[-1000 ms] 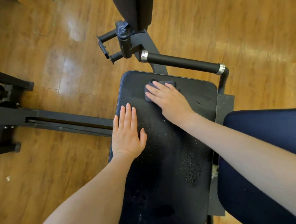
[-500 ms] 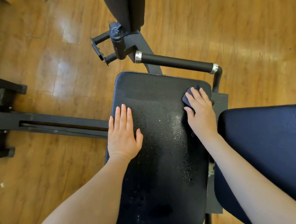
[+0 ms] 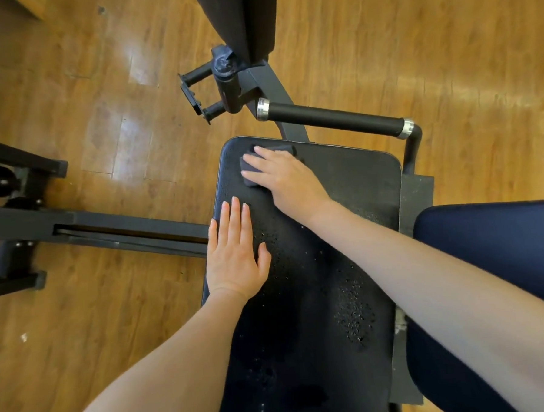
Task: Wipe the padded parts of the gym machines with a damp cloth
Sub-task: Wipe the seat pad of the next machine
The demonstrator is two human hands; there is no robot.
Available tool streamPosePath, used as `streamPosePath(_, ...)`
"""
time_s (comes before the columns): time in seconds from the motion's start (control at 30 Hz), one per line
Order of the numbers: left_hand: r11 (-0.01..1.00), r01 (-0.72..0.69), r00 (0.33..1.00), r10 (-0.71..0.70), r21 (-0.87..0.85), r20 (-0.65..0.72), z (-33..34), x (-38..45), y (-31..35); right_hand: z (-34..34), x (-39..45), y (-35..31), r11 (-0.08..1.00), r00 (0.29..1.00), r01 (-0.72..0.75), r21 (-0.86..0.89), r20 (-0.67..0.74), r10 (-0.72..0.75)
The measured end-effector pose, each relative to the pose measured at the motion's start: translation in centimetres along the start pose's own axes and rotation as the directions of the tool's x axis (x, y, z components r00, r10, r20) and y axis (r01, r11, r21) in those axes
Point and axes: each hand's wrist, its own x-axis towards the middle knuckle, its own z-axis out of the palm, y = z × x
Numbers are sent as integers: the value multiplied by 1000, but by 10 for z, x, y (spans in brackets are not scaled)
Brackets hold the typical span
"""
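Note:
A black padded seat (image 3: 316,298) of a gym machine lies below me, beaded with water drops. My right hand (image 3: 281,177) presses a small dark cloth (image 3: 250,170) flat onto the pad's far left corner, fingers straight and pointing left. Most of the cloth is hidden under that hand. My left hand (image 3: 235,255) rests flat on the pad's left edge, fingers straight, holding nothing.
A black foam-grip handle bar (image 3: 332,119) with chrome ends runs past the pad's far edge. A dark upright pad (image 3: 242,18) stands beyond it. Black frame rails (image 3: 108,230) stretch left over the wooden floor. A navy seat (image 3: 503,256) sits at the right.
My right hand slid the cloth from the pad's far right corner across to its far left corner. The left hand stayed flat on the left edge.

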Motion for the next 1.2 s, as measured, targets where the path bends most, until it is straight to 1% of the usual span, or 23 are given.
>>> streamPosePath(0.07, 1000, -6, 1000, 6, 12, -4, -1, 0, 0, -8, -26, 12, 998, 997, -63, -17, -54, 62)
streamPosePath(0.13, 1000, -20, 1000, 21, 24, -15, -1, 0, -1, -16, -61, 26, 979, 971, -205, -21, -134, 200)
streamPosePath(0.2, 999, -29, 999, 29, 29, -28, -1, 0, -1, -23, -93, 38, 929, 909, -371, 18, -199, 367)
streamPosePath(0.23, 999, -28, 999, 29, 32, -32, -1, 0, -1, -26, -103, 39, 898, 876, -439, 38, -203, 437)
streamPosePath(0.3, 999, -25, 999, 27, 42, -41, 0, 1, -1, -28, -106, 38, 860, 838, -506, 67, -200, 509)
streamPosePath(0.33, 999, -25, 999, 26, 43, -42, 0, 1, -1, -28, -100, 36, 867, 842, -492, 76, -214, 496)
streamPosePath(0.4, 999, -23, 999, 25, 42, -41, -1, 1, -1, -27, -77, 28, 925, 897, -375, 54, -230, 377)
streamPosePath(0.43, 999, -23, 999, 25, 47, -41, -1, 1, -1, -26, -63, 23, 957, 937, -288, 29, -199, 288)
streamPosePath(0.5, 999, -26, 999, 28, 47, -39, -2, 1, 0, -23, -32, 12, 996, 993, -89, -10, -76, 88)
streamPosePath(0.53, 999, -28, 999, 29, 40, -39, -2, 2, 0, -20, -17, 8, 1000, 1000, 11, -21, -5, -11)
streamPosePath(0.6, 999, -26, 999, 27, 33, -37, -2, 2, 0, -16, 4, 5, 984, 979, 172, -37, 116, -166)
streamPosePath(0.67, 999, -23, 999, 24, 36, -37, -2, 2, 0, -16, 10, 12, 974, 961, 228, -20, 167, -221)
streamPosePath(0.73, 999, -20, 999, 21, 43, -39, -2, 1, 0, -16, 3, 22, 980, 965, 198, 7, 172, -196)
streamPosePath(0.77, 999, -19, 999, 21, 43, -40, -2, 1, 0, -15, -4, 24, 987, 975, 161, 20, 149, -162)
streamPosePath(0.8, 999, -21, 999, 23, 41, -41, -3, 1, 0, -15, -14, 25, 995, 989, 101, 27, 107, -103)
streamPosePath(0.87, 999, -29, 998, 31, 43, -47, -3, 0, 0, -14, -41, 26, 995, 995, -94, 17, -13, 94)
streamPosePath(0.93, 998, -32, 998, 34, 51, -44, -2, 0, -1, -19, -70, 24, 946, 941, -324, 16, -102, 324)
streamPosePath(0.97, 998, -31, 999, 33, 60, -43, -1, 1, -1, -22, -78, 21, 910, 903, -415, 28, -112, 415)
streamPosePath(1.0, 997, -30, 998, 33, 68, -45, -1, 2, -2, -25, -81, 16, 874, 867, -483, 57, -109, 487)
streamPosePath(1.03, 997, -32, 998, 35, 71, -47, 0, 2, -2, -27, -77, 10, 849, 843, -519, 98, -108, 527)
streamPosePath(1.07, 997, -33, 998, 36, 71, -45, 0, 2, -2, -30, -66, 3, 843, 836, -522, 129, -116, 536)
streamPosePath(1.1, 997, -32, 999, 35, 72, -40, 1, 2, -2, -32, -50, -3, 857, 849, -495, 142, -132, 512)
streamPosePath(1.2, 997, -18, 999, 21, 78, -36, 2, 3, -1, -31, 11, -15, 946, 934, -299, 125, -164, 317)
